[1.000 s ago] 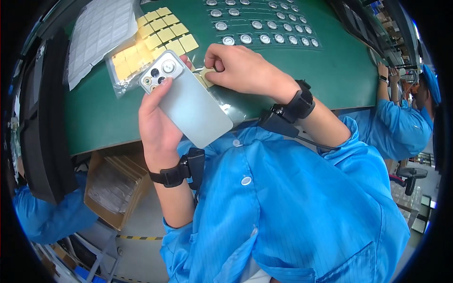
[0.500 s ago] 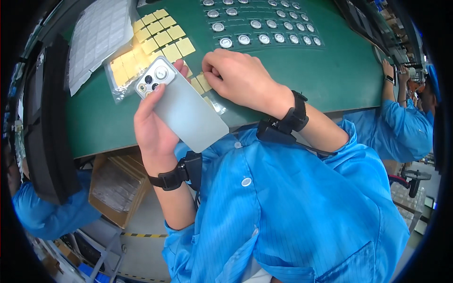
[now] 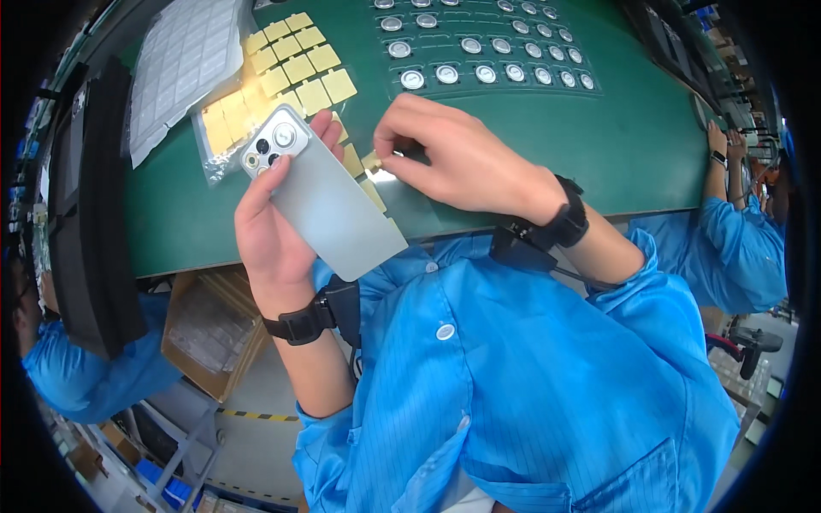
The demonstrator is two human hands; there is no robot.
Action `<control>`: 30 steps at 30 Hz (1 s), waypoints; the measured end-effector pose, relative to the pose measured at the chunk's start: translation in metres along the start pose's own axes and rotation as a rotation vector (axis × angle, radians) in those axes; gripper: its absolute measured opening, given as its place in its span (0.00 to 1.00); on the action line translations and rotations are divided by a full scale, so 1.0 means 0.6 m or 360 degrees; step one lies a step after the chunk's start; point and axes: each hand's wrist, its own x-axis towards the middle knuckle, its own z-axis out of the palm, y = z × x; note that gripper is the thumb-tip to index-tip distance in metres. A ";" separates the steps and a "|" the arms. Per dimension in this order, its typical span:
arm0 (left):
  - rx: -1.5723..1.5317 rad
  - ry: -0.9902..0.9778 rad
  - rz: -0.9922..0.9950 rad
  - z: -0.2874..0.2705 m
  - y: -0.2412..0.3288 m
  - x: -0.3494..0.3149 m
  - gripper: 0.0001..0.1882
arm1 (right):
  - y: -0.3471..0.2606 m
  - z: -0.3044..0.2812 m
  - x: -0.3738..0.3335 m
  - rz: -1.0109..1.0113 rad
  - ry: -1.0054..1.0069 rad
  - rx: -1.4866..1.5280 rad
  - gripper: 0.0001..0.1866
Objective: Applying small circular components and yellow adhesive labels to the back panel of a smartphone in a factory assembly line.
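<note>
My left hand (image 3: 275, 224) holds a pale silver-blue smartphone (image 3: 335, 205) with its back up and the round camera lenses at the far end. The thumb lies beside the lenses, and the other fingers reach round the phone's far edge. To the right of the phone, my right hand (image 3: 466, 158) pinches a small yellow sticker (image 3: 371, 162) between thumb and index finger, over the sheet. Rows of yellow stickers (image 3: 298, 67) lie on a clear sheet beyond the phone, which hides part of them.
A clear tray with rows of round silver parts (image 3: 486, 74) lies at the back of the green table (image 3: 547, 137). White blister trays (image 3: 184, 68) are stacked at far left beside a black stand (image 3: 90, 214). A cardboard box (image 3: 214, 333) sits below. Co-workers in blue (image 3: 740, 248) flank me.
My right hand has drawn slightly right and nearer, and a yellow sticker now shows at its fingertips. The phone has shifted a little left in my left hand.
</note>
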 end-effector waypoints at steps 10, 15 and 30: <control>-0.0047 -0.0253 0.0007 0.053 0.014 -0.032 0.26 | -0.097 -0.154 0.033 -0.0549 0.0125 0.0507 0.07; 0.0409 -0.0309 0.0201 0.136 0.012 -0.068 0.24 | -0.079 -0.148 0.091 -0.0752 -0.0126 0.0321 0.08; 0.0446 0.0389 0.0187 0.216 -0.019 -0.033 0.25 | -0.023 -0.148 0.120 -0.0809 -0.0095 0.0338 0.10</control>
